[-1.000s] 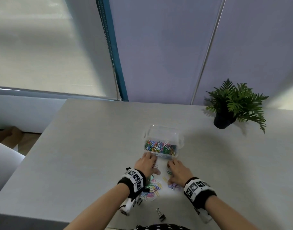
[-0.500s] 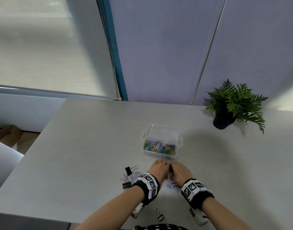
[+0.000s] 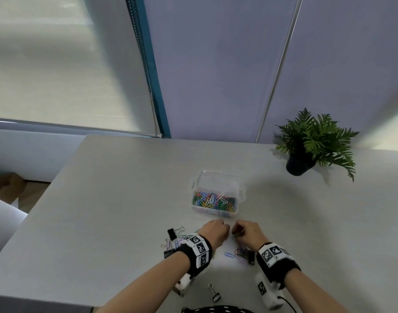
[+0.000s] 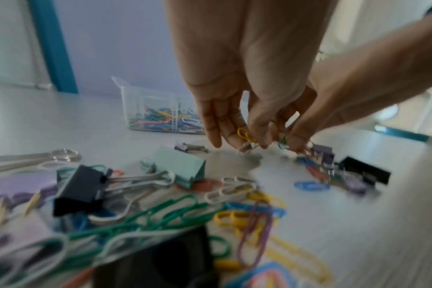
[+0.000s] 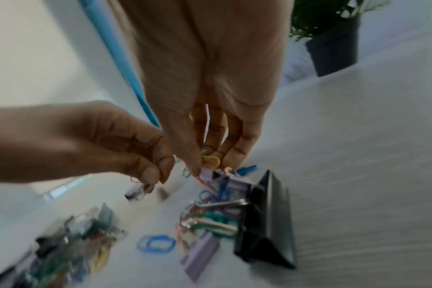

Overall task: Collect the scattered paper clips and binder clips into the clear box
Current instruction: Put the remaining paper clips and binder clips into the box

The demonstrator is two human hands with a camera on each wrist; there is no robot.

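Observation:
The clear box (image 3: 217, 177) stands mid-table, its floor covered with coloured paper clips. Just in front of it my two hands meet, fingers pointing down. My left hand (image 3: 224, 230) pinches a yellow paper clip (image 4: 244, 134) just above the table. My right hand (image 3: 237, 233) pinches a green paper clip (image 5: 205, 150), with a yellow one (image 5: 210, 160) at its fingertips. A loose pile of paper clips and binder clips (image 3: 173, 241) lies by my left wrist. A smaller heap holding a black binder clip (image 3: 251, 257) lies under my right hand.
A blue paper clip (image 3: 229, 254) lies alone between my wrists. One binder clip (image 3: 215, 293) sits near the table's front edge. A potted plant (image 3: 306, 150) stands at the back right. A window blind and a wall panel rise behind the table.
My hands lay flat near the box a second ago. They have drawn together in front of it, and their fingers now curl and pinch clips. The left-hand pile has come into view.

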